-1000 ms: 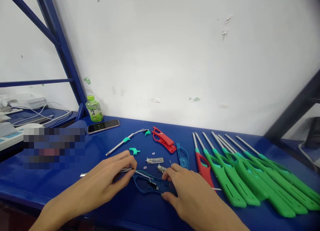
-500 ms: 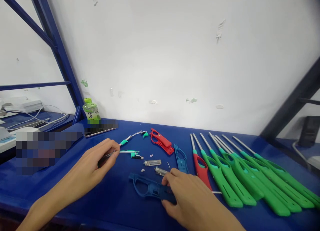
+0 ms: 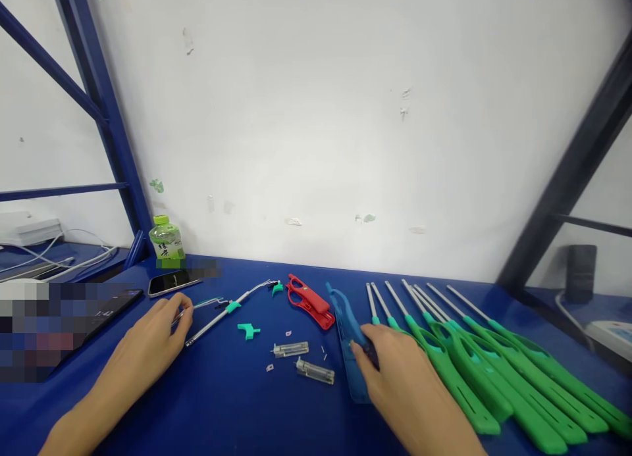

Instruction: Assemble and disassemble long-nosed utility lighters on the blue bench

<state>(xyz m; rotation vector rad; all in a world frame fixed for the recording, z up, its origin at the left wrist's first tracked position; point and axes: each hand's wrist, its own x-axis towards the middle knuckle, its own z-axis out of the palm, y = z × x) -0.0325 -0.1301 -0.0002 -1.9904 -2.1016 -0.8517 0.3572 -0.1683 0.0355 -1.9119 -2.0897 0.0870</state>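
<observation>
My left hand (image 3: 170,321) is closed on a thin metal rod with wires (image 3: 210,303), left of a second rod (image 3: 217,319) lying on the blue table. My right hand (image 3: 382,364) grips a blue handle half (image 3: 350,318), tilted above another blue half (image 3: 356,377). Between the hands lie a teal trigger piece (image 3: 248,330), two clear cartridges (image 3: 290,349) and several tiny parts (image 3: 269,368). Red handle shells (image 3: 311,304) rest farther back.
Several green-handled lighters (image 3: 474,370) with metal rods lie at the right. At the back left are a green-capped bottle (image 3: 168,240) and a phone (image 3: 170,282). Blue frame posts (image 3: 106,114) stand at the left.
My right hand has lifted the blue half from the front and brought it over the other one. My left hand has drawn its rod leftward, and the teal trigger now lies loose. The view has shifted slightly.
</observation>
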